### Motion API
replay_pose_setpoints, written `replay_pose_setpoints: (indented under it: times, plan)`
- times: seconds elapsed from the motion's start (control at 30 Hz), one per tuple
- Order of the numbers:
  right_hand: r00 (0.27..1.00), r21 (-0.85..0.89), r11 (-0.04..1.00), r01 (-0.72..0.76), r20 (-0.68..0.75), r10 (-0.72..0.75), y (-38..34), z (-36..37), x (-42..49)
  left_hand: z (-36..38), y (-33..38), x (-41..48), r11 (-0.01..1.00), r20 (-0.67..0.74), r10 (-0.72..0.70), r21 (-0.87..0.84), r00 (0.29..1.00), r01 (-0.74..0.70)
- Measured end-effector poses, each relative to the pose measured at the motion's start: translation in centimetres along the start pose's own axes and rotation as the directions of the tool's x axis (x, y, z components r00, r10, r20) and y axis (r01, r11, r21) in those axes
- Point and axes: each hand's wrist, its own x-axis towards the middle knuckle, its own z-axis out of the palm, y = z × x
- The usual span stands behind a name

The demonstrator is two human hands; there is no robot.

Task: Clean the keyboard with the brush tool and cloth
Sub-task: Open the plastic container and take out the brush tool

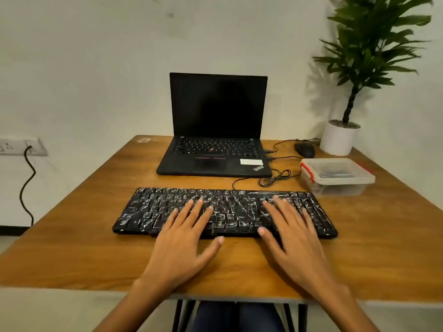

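A black keyboard (148, 209) streaked with white marks lies across the middle of the wooden table (72, 248). My left hand (182, 243) rests flat, fingers spread, over the keyboard's centre-left keys, holding nothing. Spread the same way, my right hand (294, 238) lies over the right-hand keys and is also empty. A closed clear plastic box with red clips (335, 176) stands behind the keyboard's right end; something dark lies inside, too blurred to identify. No brush or cloth shows in the open.
An open black laptop (215, 130) with a dark screen sits behind the keyboard. A black mouse (305, 149) and coiled cables (275, 178) lie to its right. A potted plant (340, 137) occupies the far right corner. A wall socket (21, 146) with a cord is on the left.
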Motion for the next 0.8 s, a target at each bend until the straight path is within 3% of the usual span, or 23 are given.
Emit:
replay_pose_setpoints:
  times: [0.13,0.47,0.8]
  plan:
    - [1.0,-0.064,0.998,0.02,0.011,-0.019,-0.1,1.6,-0.8,0.7,-0.1,0.1,1.0,-0.066,0.017,0.015,0.998,-0.016]
    - [0.999,-0.06,0.998,0.034,0.033,-0.032,0.8,1.0,-0.1,1.4,1.6,2.4,0.996,-0.08,0.093,0.01,0.992,-0.092]
    - [0.997,0.003,0.999,0.033,-0.074,-0.032,4.8,-1.0,2.3,2.6,6.2,7.2,0.986,-0.108,0.165,-0.004,0.98,-0.166]
